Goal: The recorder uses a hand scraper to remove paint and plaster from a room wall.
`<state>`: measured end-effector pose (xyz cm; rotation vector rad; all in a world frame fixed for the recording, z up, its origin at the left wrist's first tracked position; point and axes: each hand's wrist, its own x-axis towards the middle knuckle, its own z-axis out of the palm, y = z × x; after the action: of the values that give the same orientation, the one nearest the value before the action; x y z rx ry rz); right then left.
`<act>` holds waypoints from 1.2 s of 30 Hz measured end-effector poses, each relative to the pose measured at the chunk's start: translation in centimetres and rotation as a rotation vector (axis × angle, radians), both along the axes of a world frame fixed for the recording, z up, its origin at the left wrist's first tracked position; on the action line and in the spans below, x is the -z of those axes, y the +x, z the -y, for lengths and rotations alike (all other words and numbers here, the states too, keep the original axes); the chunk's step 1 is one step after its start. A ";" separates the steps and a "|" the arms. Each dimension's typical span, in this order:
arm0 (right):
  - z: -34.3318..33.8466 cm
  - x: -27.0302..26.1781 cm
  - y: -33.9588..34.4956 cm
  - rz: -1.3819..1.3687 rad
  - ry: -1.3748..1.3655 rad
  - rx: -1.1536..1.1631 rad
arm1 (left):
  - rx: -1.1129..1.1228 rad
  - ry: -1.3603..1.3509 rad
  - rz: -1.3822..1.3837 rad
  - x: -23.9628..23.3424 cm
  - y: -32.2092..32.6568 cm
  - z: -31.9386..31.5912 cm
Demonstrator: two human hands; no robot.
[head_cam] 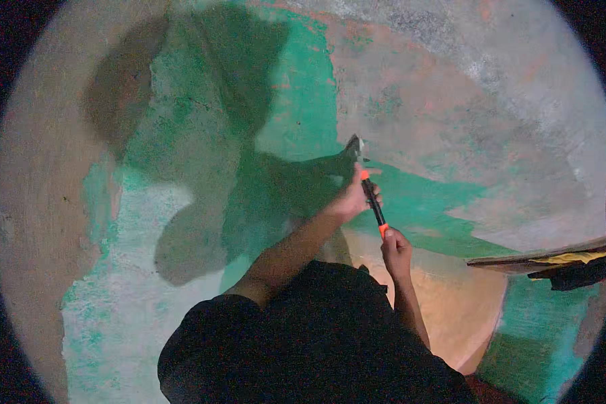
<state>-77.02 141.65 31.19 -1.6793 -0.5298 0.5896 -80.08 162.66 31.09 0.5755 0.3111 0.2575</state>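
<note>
A hand tool with a black handle, orange bands and a metal head (375,204) is held up at a painted wall (303,101). It looks like a scraper. My left hand (354,196) is around the upper handle, just below the metal head. Lower down, my right hand (398,248) grips the handle at its bottom orange band. The head lies over the border between green paint and bare grey-pink surface; whether it touches the wall cannot be told.
To the right, a thin shelf-like ledge (540,255) juts in, with yellow material (570,258) and a dark item (581,272) at it. Patchy pale paint (116,323) covers the lower left wall. My shadow (242,76) falls across the green area.
</note>
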 end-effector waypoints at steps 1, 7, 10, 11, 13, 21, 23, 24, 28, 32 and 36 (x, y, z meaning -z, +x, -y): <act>-0.1 0.2 -0.2 0.001 0.003 0.002 | 0.002 0.016 -0.009 0.0 0.2 0.3; -1.2 -0.8 -1.5 -0.107 -0.015 -0.035 | -0.002 -0.001 -0.108 0.3 -0.3 -1.0; -0.1 -0.3 -0.6 -0.111 -0.012 -0.064 | 0.020 0.000 -0.026 -0.1 -0.3 -0.9; -0.4 0.2 -0.7 -0.112 -0.010 -0.067 | 0.021 0.005 -0.008 -0.1 -0.5 -0.8; -0.6 0.5 -0.4 -0.029 -0.002 -0.093 | 0.030 0.010 0.016 -0.9 -0.6 -0.9; 0.2 0.5 -0.7 0.036 0.001 -0.055 | 0.026 0.001 -0.034 -1.2 -0.3 0.0; -0.2 1.4 -0.7 0.039 0.017 -0.063 | 0.016 0.009 -0.024 -0.6 -0.4 -0.4; -0.4 1.4 -1.2 0.001 -0.013 -0.044 | 0.028 0.050 -0.057 -0.5 -0.5 -0.7; 0.4 0.7 -0.7 -0.009 -0.025 -0.049 | 0.028 0.005 -0.033 -0.6 -0.2 -0.1; -0.7 -2.2 -0.5 0.048 -0.054 -0.096 | -0.091 0.003 -0.055 -1.2 -0.4 -0.7; -0.3 -2.5 -0.4 0.116 -0.093 -0.055 | -0.073 -0.028 -0.082 -2.3 -0.3 -0.2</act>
<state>-77.40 141.97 33.65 -1.7997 -0.6423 0.5669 -80.36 162.85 33.37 0.5481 0.4150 0.2999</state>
